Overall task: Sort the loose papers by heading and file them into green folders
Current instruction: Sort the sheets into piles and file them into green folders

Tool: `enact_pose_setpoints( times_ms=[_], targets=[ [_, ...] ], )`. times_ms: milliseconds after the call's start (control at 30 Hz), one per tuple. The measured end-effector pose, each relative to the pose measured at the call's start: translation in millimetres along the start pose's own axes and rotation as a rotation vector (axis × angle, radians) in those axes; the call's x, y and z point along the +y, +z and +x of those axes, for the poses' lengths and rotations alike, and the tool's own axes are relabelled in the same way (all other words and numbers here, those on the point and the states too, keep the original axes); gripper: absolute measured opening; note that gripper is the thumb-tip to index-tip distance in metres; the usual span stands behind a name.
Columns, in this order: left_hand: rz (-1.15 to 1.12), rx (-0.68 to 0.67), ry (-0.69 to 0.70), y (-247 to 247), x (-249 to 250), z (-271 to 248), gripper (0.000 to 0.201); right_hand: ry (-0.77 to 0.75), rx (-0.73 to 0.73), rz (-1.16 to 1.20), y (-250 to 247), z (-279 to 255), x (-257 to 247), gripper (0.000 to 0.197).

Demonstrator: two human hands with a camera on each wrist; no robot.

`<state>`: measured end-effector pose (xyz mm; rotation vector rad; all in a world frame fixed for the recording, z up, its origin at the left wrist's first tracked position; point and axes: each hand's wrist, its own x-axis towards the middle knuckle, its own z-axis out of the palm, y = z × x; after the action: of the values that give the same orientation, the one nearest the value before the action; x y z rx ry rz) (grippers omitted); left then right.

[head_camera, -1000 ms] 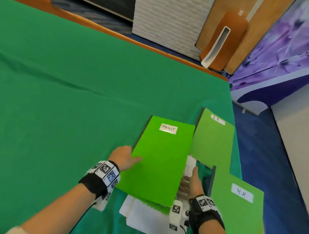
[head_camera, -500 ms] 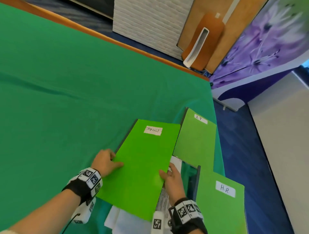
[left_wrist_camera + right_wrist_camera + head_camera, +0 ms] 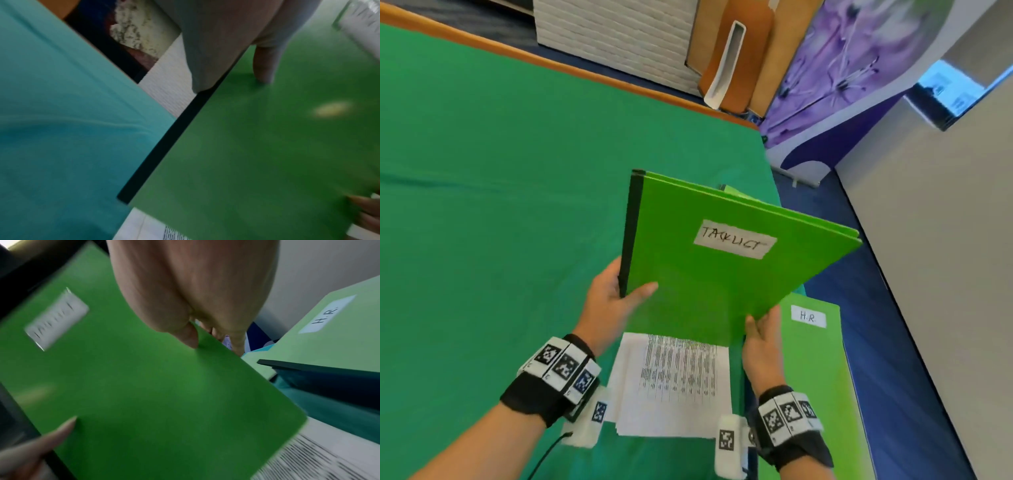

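A bright green folder [image 3: 709, 274] with a black spine and a white label reading TASKLIST is lifted off the table and tilted toward me. My left hand [image 3: 616, 301] grips its spine near the lower corner, thumb on the cover. My right hand [image 3: 763, 329] pinches the folder's lower right edge. In the wrist views the folder [image 3: 267, 154] [image 3: 144, 386] fills most of the picture, with the left hand [image 3: 236, 48] and the right hand [image 3: 197, 305] at its edges. Under it lies a stack of printed papers [image 3: 674, 383] on the green cloth.
A green folder labelled H.R. [image 3: 811, 359] lies at the right by the table edge; another green folder's corner [image 3: 732, 190] peeks out behind the lifted one. The green cloth table [image 3: 500, 205] stretches left. Beyond the right edge is blue floor and a grey wall.
The TASKLIST folder lay flat over the papers; both hands have taken hold of it and raised it, tilting it up and uncovering the paper stack.
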<state>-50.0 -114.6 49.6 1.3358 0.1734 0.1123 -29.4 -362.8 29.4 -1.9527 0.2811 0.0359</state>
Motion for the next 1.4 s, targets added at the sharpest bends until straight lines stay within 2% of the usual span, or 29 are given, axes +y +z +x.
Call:
enact_pose_setpoints(
  times_ms=[67, 133, 267, 367, 467, 533, 633, 733, 833, 933, 1033, 1133, 1200, 1300, 1400],
  targets=[
    [0.044, -0.005, -0.012, 4.6, -6.9, -9.4, 0.047, 0.014, 0.019, -0.056, 3.3, -4.4, 17.7, 0.049],
    [0.123, -0.004, -0.034, 5.5, -16.3, -14.0, 0.050, 0.012, -0.025, -0.126, 8.2, -10.1, 26.3, 0.048],
    [0.207, 0.059, 0.000, 12.5, -15.6, -9.4, 0.057, -0.052, -0.032, -0.240, -4.8, -7.6, 16.3, 0.042],
    [0.248, 0.140, 0.042, 33.1, -11.6, -2.2, 0.063, -0.172, -0.019, -0.189, -36.2, -8.5, -9.5, 0.039],
    [0.295, 0.155, 0.056, 71.0, -25.2, 0.3, 0.045, -0.156, 0.069, -0.035, -76.8, -1.1, -9.7, 0.048],
    [0.323, 0.080, 0.000, 101.2, -44.9, -2.1, 0.039, -0.106, 0.152, 0.001, -109.0, 8.9, 8.3, 0.047],
    [0.462, -0.126, -0.106, 145.8, -78.2, -10.6, 0.039, 0.003, 0.265, -0.114, -164.6, 18.2, 51.2, 0.043],
    [0.727, -0.227, -0.179, 185.5, -108.2, -22.2, 0.057, 0.106, 0.297, -0.241, -215.0, 19.5, 98.9, 0.035],
    [0.849, -0.213, -0.291, 207.7, -137.8, -31.3, 0.076, 0.200, 0.318, -0.345, -247.9, 15.9, 130.4, 0.034],
    [0.988, -0.258, -0.324, 216.6, -158.2, -35.8, 0.073, 0.259, 0.308, -0.358, -255.5, 12.9, 149.6, 0.031],
    [1.033, -0.246, -0.309, 221.1, -163.5, -38.3, 0.069, 0.308, 0.266, -0.375, -248.9, 15.4, 168.3, 0.036],
    [1.029, -0.247, -0.298, 223.4, -164.1, -36.3, 0.066, 0.302, 0.230, -0.440, -241.8, 19.6, 180.6, 0.027],
    [1.020, -0.270, -0.309, 223.4, -162.5, -35.6, 0.063, 0.305, 0.259, -0.501, -238.9, 21.5, 185.7, 0.037],
    [1.003, -0.306, -0.330, 218.5, -158.7, -35.0, 0.059, 0.252, 0.295, -0.587, -233.3, 26.6, 187.8, 0.051],
    [1.002, -0.204, -0.365, 202.5, -156.0, -30.7, 0.053, 0.159, 0.293, -0.610, -223.6, 33.1, 177.8, 0.045]
  ],
)
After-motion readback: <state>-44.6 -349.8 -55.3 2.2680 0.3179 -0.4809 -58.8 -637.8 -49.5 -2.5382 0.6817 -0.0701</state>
